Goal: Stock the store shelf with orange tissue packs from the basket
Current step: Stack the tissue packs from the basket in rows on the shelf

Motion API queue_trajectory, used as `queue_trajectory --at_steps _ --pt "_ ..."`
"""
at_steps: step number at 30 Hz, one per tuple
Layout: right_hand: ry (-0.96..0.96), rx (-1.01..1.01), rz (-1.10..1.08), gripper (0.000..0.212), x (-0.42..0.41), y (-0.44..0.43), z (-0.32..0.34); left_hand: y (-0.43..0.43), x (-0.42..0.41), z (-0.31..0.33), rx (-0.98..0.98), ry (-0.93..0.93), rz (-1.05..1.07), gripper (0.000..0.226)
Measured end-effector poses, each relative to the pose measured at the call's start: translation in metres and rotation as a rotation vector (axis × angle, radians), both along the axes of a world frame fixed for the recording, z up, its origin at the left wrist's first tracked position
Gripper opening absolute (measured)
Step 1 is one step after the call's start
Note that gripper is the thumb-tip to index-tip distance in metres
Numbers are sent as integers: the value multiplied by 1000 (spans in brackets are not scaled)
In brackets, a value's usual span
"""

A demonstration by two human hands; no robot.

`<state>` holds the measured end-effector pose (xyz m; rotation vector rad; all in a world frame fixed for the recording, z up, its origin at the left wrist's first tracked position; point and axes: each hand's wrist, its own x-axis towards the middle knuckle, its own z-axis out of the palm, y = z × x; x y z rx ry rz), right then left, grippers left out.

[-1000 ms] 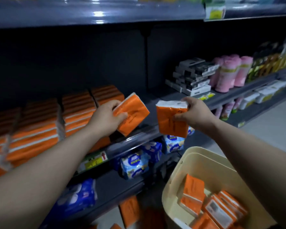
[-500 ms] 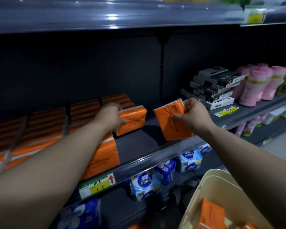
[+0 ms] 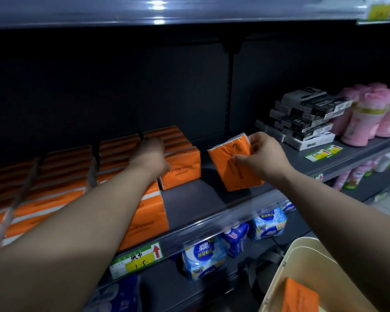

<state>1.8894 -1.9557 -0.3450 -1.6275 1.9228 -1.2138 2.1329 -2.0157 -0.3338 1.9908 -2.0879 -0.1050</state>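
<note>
My left hand (image 3: pixel 150 157) grips an orange tissue pack (image 3: pixel 182 171) that rests on the dark shelf (image 3: pixel 194 203), at the right end of rows of orange packs (image 3: pixel 54 181). My right hand (image 3: pixel 260 157) holds a second orange tissue pack (image 3: pixel 230 167) tilted, its lower corner near the shelf surface. The cream basket (image 3: pixel 291 266) sits at the bottom right with one orange pack (image 3: pixel 300 296) visible inside.
Black-and-white boxes (image 3: pixel 302 118) and pink rolls (image 3: pixel 374 113) stand on the shelf to the right. Blue-white packs (image 3: pixel 203 257) fill the shelf below. A price label (image 3: pixel 135 260) is clipped on the shelf edge. Another shelf (image 3: pixel 167 12) hangs overhead.
Both hands moved forward onto the shelf. The left pack went from held in the air to set down beside the row. The right pack dropped lower toward the shelf.
</note>
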Motion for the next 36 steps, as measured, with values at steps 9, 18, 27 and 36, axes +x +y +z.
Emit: queue_trajectory --at_steps 9,18,27,36 --pt "199 32 239 40 23 1 25 15 22 3 -43 194 -45 51" --pt "463 102 447 48 83 -9 23 78 56 10 -220 72 -42 32" --pt "714 101 431 48 119 -24 4 92 69 -8 -225 129 -20 39" --pt "711 10 389 54 121 -23 -6 93 68 -7 -218 77 -20 39"
